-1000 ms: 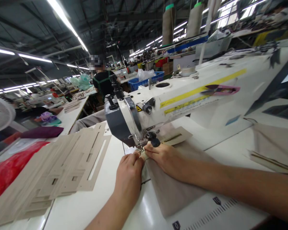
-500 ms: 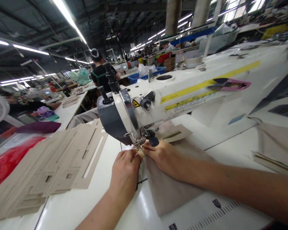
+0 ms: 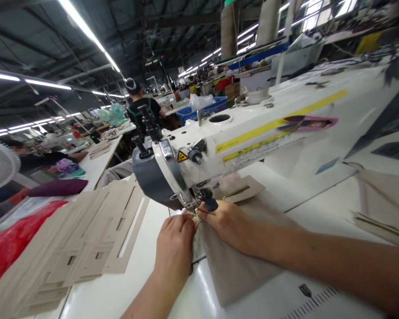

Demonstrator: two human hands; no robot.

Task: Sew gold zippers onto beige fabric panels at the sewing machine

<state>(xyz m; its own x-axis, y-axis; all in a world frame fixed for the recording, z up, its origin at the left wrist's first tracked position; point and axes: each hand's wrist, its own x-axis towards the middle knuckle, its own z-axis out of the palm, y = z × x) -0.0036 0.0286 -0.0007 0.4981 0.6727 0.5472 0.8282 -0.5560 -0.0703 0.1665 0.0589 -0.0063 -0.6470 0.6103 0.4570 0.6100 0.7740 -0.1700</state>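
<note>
A beige fabric piece (image 3: 232,270) lies on the bed of a white sewing machine (image 3: 252,128), its edge under the presser foot (image 3: 193,209). My left hand (image 3: 176,241) is closed on the fabric's edge just left of the needle area, fingers bent and pressed together. From the right, my right hand (image 3: 226,221) reaches across the cloth, its fingertips pinching the fabric right beside the foot. The fingertips of both hands are partly hidden near the needle. Behind my right hand, a slotted part of the work with a zipper-like strip (image 3: 236,192) sticks out.
Overlapping beige cut panels with slots (image 3: 96,239) spread over the table's left side. A red plastic bag (image 3: 16,239) and a fan (image 3: 0,166) stand farther left. Another beige piece (image 3: 382,199) lies at right. Pink-handled snips (image 3: 315,123) rest against the machine arm. A co-worker (image 3: 141,104) sits beyond.
The camera view has shifted slightly, moving the machine a little left and down in the picture. Both hands keep their hold on the fabric beside the presser foot.
</note>
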